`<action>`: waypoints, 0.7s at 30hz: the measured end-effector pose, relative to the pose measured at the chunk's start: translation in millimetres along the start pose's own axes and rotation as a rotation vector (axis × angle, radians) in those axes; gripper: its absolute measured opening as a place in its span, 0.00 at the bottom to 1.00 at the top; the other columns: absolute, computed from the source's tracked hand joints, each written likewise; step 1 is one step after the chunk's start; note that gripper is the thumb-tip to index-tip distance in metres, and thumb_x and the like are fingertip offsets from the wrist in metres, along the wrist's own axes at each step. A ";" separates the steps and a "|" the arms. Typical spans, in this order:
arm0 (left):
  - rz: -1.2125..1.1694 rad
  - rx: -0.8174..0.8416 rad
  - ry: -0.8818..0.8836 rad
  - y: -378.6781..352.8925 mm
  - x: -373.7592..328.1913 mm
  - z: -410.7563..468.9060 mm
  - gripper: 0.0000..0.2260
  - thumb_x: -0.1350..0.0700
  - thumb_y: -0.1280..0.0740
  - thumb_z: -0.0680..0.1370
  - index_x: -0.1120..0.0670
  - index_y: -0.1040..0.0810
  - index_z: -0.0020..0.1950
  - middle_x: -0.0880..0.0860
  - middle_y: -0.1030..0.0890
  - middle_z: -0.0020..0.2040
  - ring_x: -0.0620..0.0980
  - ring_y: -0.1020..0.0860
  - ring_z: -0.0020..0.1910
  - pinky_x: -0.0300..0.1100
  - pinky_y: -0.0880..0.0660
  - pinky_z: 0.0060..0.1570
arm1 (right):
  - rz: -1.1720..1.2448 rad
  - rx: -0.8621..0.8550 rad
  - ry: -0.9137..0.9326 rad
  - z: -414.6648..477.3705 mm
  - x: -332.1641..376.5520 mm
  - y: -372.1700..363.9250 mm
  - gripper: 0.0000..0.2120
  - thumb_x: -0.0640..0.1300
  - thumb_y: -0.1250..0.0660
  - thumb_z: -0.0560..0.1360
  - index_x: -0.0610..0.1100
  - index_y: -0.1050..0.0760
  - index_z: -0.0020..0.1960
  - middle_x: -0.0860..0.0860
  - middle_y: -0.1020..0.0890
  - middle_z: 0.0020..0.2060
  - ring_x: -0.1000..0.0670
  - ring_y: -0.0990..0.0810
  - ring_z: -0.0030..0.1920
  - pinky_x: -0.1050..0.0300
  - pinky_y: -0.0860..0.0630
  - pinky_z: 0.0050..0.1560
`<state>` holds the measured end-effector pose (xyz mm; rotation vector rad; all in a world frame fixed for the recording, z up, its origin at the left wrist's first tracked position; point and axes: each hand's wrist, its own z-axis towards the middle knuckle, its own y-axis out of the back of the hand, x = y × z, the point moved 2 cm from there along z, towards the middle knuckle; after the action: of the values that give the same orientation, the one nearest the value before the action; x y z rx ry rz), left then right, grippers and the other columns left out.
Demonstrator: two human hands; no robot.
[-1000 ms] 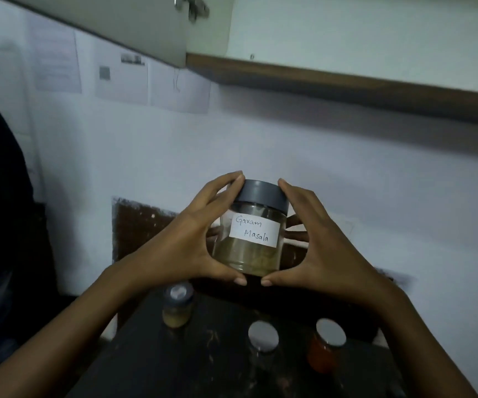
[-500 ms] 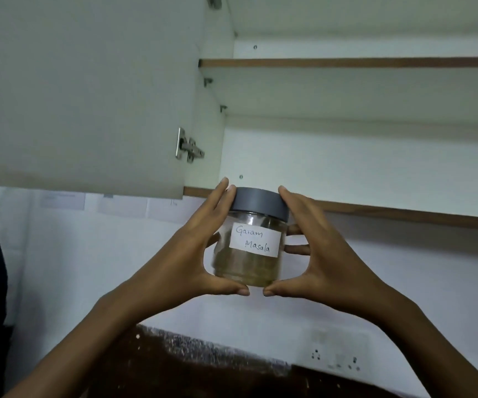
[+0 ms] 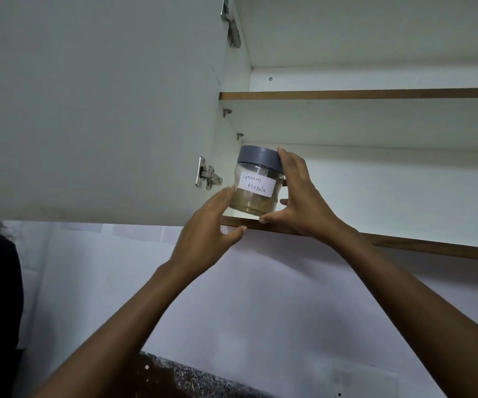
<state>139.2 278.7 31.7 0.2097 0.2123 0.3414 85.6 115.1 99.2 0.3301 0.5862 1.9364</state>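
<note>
A person lifts a spice jar (image 3: 256, 182) labelled "Garam Masala" into an open wall cupboard. The right hand (image 3: 303, 202) grasps it, with the fingers curled round the far side, one fingertip on the grey lid (image 3: 257, 158) and the thumb under the base. The left hand (image 3: 206, 225) is relaxed and flat, its fingertips at the jar's lower near side, either touching or just beside it.

The jar sits slightly tilted at the front lip of the lower shelf (image 3: 404, 242), directly beneath the right fingers. The placing step looks nearly done. Next, the jar likely needs settling flat and a push deeper past the fingertips.

Beyond the left fingers hangs the white cupboard door (image 3: 88, 110) with its hinge (image 3: 207, 176). Above both hands is an upper shelf (image 3: 375, 93). Below the wrists are a pale wall (image 3: 260, 297) and a dark speckled counter (image 3: 189, 377).
</note>
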 end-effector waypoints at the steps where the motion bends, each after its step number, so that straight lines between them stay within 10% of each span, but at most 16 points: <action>1: -0.006 0.004 0.023 -4.2 3.3 0.6 0.31 0.57 0.29 0.73 0.51 0.37 0.73 0.42 0.31 0.68 0.42 0.28 0.62 0.38 0.30 0.59 | -0.006 0.009 -0.004 4.8 -2.0 -5.7 0.58 0.42 0.20 0.59 0.48 0.57 0.75 0.51 0.50 0.72 0.46 0.30 0.62 0.47 0.22 0.54; 11: -0.146 0.148 0.203 -40.4 47.5 18.6 0.25 0.58 0.33 0.75 0.53 0.36 0.70 0.49 0.24 0.60 0.50 0.25 0.59 0.39 0.29 0.53 | 0.103 0.122 -0.118 42.3 -31.0 -55.1 0.55 0.36 0.23 0.59 0.45 0.55 0.74 0.48 0.52 0.74 0.46 0.43 0.72 0.53 0.33 0.65; 16: 0.105 0.354 0.260 -55.4 65.9 15.7 0.39 0.52 0.35 0.77 0.55 0.59 0.76 0.53 0.54 0.78 0.52 0.53 0.76 0.52 0.53 0.74 | 0.197 0.057 -0.197 55.3 -40.2 -76.3 0.51 0.53 0.28 0.56 0.46 0.49 0.72 0.49 0.44 0.71 0.47 0.34 0.66 0.45 0.29 0.62; 21: 0.307 0.384 0.234 -63.8 69.2 14.6 0.43 0.50 0.34 0.76 0.59 0.63 0.75 0.57 0.61 0.77 0.55 0.62 0.76 0.50 0.56 0.74 | 0.231 0.048 -0.233 60.4 -48.7 -95.1 0.49 0.44 0.26 0.62 0.47 0.53 0.74 0.45 0.47 0.72 0.44 0.37 0.69 0.42 0.30 0.63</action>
<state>226.0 241.9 18.7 0.5864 0.4803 0.6306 208.3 118.8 100.5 0.6690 0.4574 2.0676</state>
